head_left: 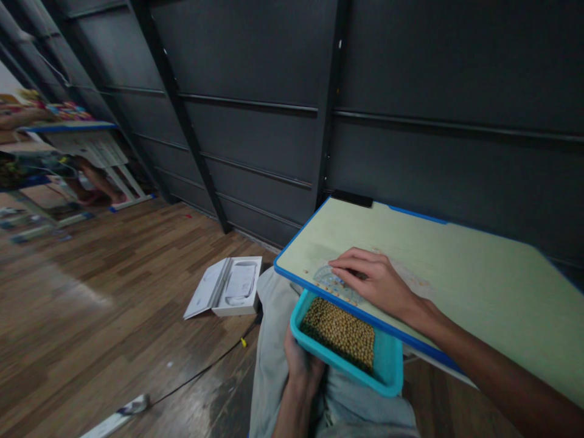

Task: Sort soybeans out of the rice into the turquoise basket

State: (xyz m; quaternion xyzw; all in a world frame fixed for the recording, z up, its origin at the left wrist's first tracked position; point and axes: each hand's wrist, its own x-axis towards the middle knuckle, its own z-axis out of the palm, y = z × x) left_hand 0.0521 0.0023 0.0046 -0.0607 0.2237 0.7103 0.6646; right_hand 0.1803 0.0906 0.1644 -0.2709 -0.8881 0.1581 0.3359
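A turquoise plastic tray (392,364) with soybeans (340,328) in it is held by my left hand (301,359) just below the front edge of the desk (474,274). The fingers of that hand are partly hidden under the tray. Above it, my right hand (369,277) rests low over the desktop, its fingers stretched out and slightly curved. Several loose beans (335,295) lie on the desk beside its fingertips and along the blue edge. A faint printed pattern shows on the surface near them. What is beneath the right palm is mostly hidden.
A black phone-like object (351,198) lies at the desk's back left corner, near a dark panel wall (255,55). An opened white box (239,289) and a power strip (116,420) with a cable are on the wooden floor. Another person sits at a desk (73,128) far left.
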